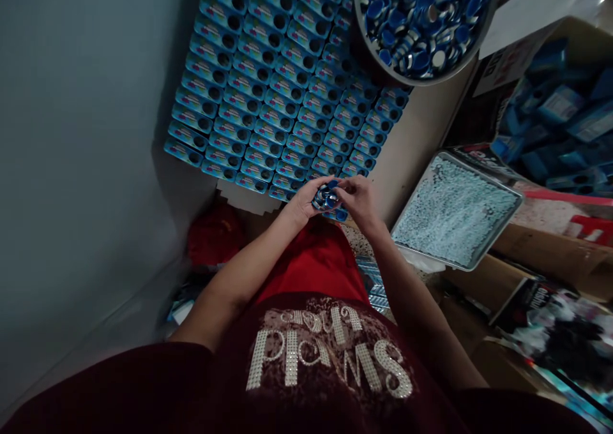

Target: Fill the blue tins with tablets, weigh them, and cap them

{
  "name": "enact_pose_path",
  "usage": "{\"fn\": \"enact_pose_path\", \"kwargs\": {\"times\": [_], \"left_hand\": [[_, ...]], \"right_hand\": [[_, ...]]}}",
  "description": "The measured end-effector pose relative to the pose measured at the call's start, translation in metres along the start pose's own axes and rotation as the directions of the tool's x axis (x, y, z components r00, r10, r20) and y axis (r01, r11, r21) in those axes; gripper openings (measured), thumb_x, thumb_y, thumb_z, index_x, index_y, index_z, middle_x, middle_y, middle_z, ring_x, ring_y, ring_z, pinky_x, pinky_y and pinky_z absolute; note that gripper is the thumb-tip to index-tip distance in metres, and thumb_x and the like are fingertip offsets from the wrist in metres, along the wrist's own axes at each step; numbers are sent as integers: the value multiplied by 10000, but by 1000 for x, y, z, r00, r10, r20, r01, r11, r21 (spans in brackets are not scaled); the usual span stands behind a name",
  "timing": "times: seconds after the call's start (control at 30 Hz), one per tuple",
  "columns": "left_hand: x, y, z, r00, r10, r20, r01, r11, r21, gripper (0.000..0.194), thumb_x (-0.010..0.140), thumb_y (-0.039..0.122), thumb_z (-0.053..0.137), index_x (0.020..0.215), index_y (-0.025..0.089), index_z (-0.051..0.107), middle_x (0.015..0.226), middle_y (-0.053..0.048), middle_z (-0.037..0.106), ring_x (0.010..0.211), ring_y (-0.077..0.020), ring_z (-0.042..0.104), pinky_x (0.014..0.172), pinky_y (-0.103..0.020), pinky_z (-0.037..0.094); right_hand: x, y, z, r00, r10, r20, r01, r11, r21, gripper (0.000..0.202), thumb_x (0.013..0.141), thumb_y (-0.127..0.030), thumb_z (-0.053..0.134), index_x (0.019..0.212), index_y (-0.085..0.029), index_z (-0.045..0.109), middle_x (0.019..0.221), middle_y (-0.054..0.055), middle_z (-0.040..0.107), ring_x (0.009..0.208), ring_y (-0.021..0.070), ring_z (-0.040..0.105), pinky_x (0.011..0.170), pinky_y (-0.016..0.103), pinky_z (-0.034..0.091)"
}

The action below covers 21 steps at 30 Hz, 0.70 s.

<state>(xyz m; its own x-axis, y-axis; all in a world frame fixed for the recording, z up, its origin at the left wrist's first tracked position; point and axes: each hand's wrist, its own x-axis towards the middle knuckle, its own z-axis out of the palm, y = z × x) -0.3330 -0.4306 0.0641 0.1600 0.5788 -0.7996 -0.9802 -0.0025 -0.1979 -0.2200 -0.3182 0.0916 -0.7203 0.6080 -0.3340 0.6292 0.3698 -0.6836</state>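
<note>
A small heap of blue and white caps point(324, 195) rests in my left hand point(305, 199), whose fingers curl around it. My right hand point(360, 199) reaches over the heap from the right, its thumb and fingers pinched at a cap along the edge of the pile. Just beyond both hands stand close rows of small blue printed boxes point(280, 124), each with a dark round hole in its top. The nearest boxes are partly hidden behind my hands.
A round metal bowl point(398, 76) full of similar caps sits at the far right of the rows. To the right lies a metal tray point(498, 222) of pale blue bits. A cardboard box point(514, 57) holds loose blue boxes. A wall point(86, 134) bounds the left side.
</note>
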Motion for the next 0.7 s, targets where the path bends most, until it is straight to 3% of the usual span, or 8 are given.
{"fn": "enact_pose_path", "kwargs": {"times": [0.13,0.23,0.3,0.37,0.47,0.57,0.7], "left_hand": [[1,0,12,999,-7,-48,10,999,51,216,1129,207,584,1104,121,781,808,-69,819,704,-207,809,884,-392,720],[-7,7,17,999,5,-36,-1,996,86,248,1148,238,558,1100,115,768,806,-76,812,673,-195,797,786,-344,711],[-13,13,16,1000,4,-14,-2,994,107,279,1160,265,530,1096,113,756,823,-89,815,665,-197,798,676,-299,685],[-17,17,12,1000,10,5,-10,992,124,296,1163,276,509,1085,115,744,871,-109,827,699,-211,817,625,-283,669],[-18,19,7,1000,7,26,-11,990,141,321,1167,280,484,1032,122,728,910,-126,834,725,-216,826,616,-285,670],[-16,18,9,1000,-8,26,4,988,153,318,1165,278,490,1025,125,731,898,-118,833,709,-204,817,629,-284,671],[-12,16,13,1000,-5,-6,6,985,173,292,1157,263,516,1056,116,747,885,-111,832,690,-194,804,647,-279,665]], "right_hand": [[3,1,-9,999,4,-46,6,973,232,175,888,-401,809,847,-239,863,854,50,783,814,222,698,801,384,582],[-12,6,-18,982,175,-73,-128,896,424,220,880,-442,809,930,-237,869,870,43,822,752,220,733,758,390,621],[-28,14,-22,948,307,-87,-237,860,452,231,835,-441,821,914,-225,847,803,29,806,667,213,720,691,379,617],[-44,22,-20,923,374,-90,-318,874,369,186,780,-385,816,860,-218,824,736,19,781,647,215,711,672,365,597],[-57,32,-9,924,371,-95,-356,923,147,89,744,-288,774,799,-221,794,771,42,794,740,238,732,743,372,583],[-49,38,3,929,357,-93,-363,930,-53,37,761,-241,767,758,-230,731,833,71,801,813,261,731,788,388,558],[-26,47,7,885,465,-24,-460,864,-206,178,774,-259,827,823,-237,657,831,44,767,770,237,670,730,359,492]]}}
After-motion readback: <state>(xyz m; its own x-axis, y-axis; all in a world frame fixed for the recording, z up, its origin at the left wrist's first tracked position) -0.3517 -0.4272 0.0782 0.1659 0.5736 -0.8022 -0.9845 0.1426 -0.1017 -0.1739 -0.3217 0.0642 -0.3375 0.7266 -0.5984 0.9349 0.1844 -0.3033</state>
